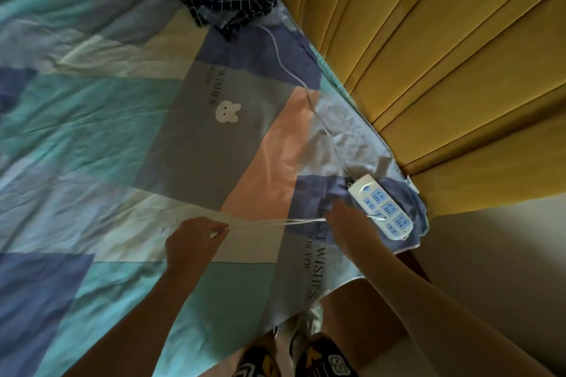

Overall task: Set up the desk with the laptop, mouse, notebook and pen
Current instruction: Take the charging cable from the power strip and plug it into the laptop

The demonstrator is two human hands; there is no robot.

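Creased matt cloth bedsheet (122, 119); glossy plastic power strip (381, 206).

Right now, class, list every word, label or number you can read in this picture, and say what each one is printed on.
"WISHES" on the grey patch of the bedsheet, beside the white bunny print.
"WISHES" again, with "FOR YOU" beside it, on the sheet's pale patch near the bed corner.
A smaller line next to the first "WISHES": too blurred to read.
Power strip: no readable markings.
Shoes: logo unreadable.
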